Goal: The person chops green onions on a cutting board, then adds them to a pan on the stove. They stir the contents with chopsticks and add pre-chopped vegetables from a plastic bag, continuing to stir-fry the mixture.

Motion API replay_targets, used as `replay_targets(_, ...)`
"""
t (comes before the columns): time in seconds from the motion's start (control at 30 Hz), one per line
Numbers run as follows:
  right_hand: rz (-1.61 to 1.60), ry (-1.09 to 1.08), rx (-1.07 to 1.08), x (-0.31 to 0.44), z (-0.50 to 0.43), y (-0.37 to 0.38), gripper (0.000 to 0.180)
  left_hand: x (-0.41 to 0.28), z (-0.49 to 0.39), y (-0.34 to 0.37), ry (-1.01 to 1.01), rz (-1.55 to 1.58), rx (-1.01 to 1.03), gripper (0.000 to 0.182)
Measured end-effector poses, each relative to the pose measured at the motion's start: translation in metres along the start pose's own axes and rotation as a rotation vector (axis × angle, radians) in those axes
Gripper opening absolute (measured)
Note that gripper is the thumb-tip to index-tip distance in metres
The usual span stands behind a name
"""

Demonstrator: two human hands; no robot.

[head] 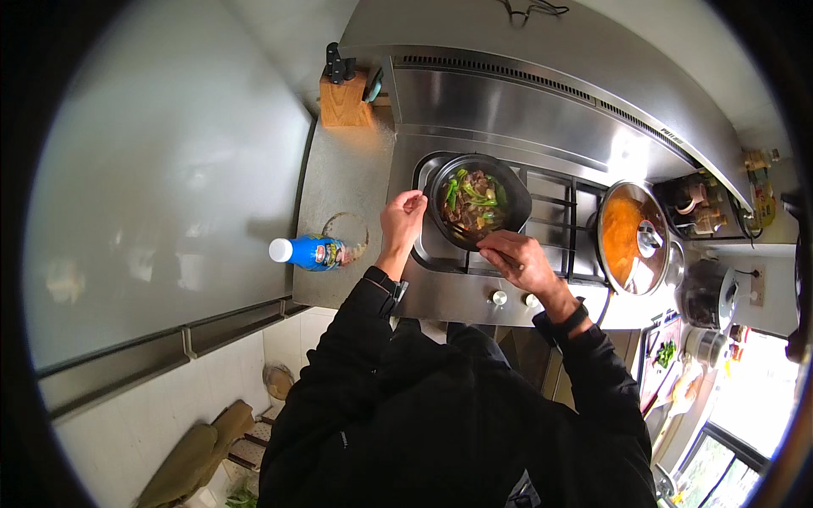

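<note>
A black pot (521, 193) sits on the left side of the gas stove. In it is a mix of sliced meat and green pepper pieces (475, 195). My right hand (522, 259) grips the handle of a dark slotted spatula (458, 232) at the pot's near rim, its head down in the food. At the pot's left side is my left hand (404, 216), fingers curled together and fingertips by the rim. Whether it pinches a pot handle there is hidden.
A glass-lidded pan (619, 235) with orange contents stands on the right burner. Left on the counter is a blue bottle (311, 252) with a white cap. Behind it stands a wooden knife block (346, 105). The range hood (495, 95) overhangs the stove; a rice cooker (708, 292) is farther right.
</note>
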State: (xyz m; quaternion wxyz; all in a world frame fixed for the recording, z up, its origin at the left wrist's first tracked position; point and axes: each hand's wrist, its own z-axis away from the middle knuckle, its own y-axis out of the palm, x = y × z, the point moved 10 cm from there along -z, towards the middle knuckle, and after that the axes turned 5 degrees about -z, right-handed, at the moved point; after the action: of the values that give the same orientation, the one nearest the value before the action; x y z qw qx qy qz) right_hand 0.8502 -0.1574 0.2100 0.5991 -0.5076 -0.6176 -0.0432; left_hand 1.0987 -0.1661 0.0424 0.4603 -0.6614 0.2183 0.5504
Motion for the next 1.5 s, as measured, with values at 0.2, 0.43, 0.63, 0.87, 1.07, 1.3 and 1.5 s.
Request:
replay_targets(0.2,0.007,0.039,-0.036,-0.032,0.0,0.01,0.015,0.01,-0.008,0.008,-0.036,0.0,0.053,0.023)
replay_targets(0.43,0.04,0.034,-0.139,-0.033,0.009,0.004,0.018,0.005,-0.01,0.005,0.011,-0.067,0.059,0.023)
replay_targets(0.63,-0.003,0.066,-0.13,-0.016,0.008,0.019,0.015,0.01,-0.007,0.006,0.006,-0.026,0.049,0.023)
replay_targets(0.87,-0.015,0.163,-0.269,-0.02,0.016,-0.015,0.012,0.018,-0.007,0.008,-0.023,-0.024,0.052,0.023)
replay_targets(1.07,-0.276,0.384,-0.505,-0.08,0.038,0.005,0.011,0.012,-0.006,0.006,0.0,-0.054,0.057,0.023)
replay_targets(1.3,-0.416,0.425,-0.584,-0.086,0.038,-0.01,0.017,0.01,-0.004,0.004,-0.011,-0.046,0.05,0.023)
replay_targets(1.5,-0.53,0.501,-0.675,-0.12,0.02,0.022,0.019,0.012,-0.005,0.006,-0.018,-0.072,0.042,0.023)
